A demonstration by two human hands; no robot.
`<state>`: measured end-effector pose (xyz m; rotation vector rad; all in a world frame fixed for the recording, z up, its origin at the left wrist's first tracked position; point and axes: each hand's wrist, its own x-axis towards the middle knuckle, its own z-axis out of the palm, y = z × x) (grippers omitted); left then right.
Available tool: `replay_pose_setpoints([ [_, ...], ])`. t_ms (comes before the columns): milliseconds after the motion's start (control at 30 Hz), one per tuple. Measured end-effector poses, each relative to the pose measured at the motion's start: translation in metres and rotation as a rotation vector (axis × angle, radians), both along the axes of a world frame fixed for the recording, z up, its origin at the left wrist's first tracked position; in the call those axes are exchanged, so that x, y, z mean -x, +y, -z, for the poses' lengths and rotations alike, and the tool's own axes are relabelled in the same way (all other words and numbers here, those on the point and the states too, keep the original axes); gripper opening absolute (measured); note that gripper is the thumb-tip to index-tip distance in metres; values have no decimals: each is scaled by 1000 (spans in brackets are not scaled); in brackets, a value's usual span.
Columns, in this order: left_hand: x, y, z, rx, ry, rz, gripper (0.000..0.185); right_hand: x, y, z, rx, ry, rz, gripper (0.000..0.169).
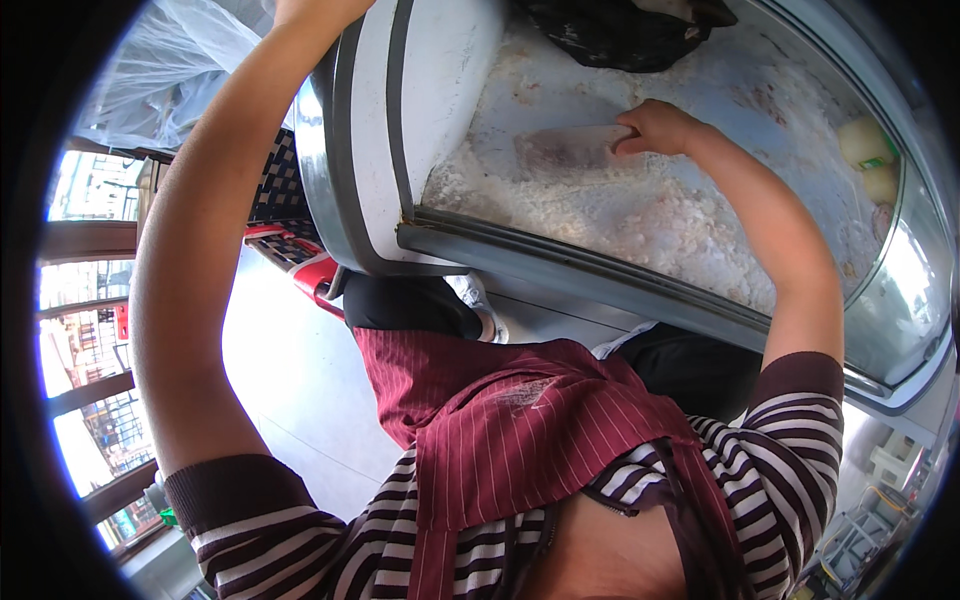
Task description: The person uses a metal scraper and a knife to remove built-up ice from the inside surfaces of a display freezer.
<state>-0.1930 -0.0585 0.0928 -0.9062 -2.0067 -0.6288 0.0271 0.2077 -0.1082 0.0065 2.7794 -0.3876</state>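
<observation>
My right hand [660, 127] reaches down into a frosted chest freezer [375, 135]. Between its thumb and fingers is the right end of a flat, translucent sheet [566, 152], whose exact kind I cannot tell. The sheet lies low over the freezer's bottom, which bears loose frost [637, 217] and reddish-brown stains. My left hand [322, 9] is at the top edge of the view, by the freezer's left end. Its fingers are cut off, so what it touches or holds is hidden.
A black plastic bag [622, 34] lies at the freezer's far side. Pale containers [866, 142] stand inside at the right. The freezer's dark front rail [585, 262] runs before my legs. At the left are a woven basket [281, 184] and clear plastic sheeting [172, 75].
</observation>
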Motion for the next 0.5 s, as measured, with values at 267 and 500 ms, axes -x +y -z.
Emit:
replay_pose_setpoints([
  [267, 1, 5, 0, 19, -54, 20, 71, -55, -2, -22, 60, -21, -125, 35],
  [500, -6, 1, -10, 80, -97, -23, 72, -115, 28, -93, -320, 241, -386, 29],
])
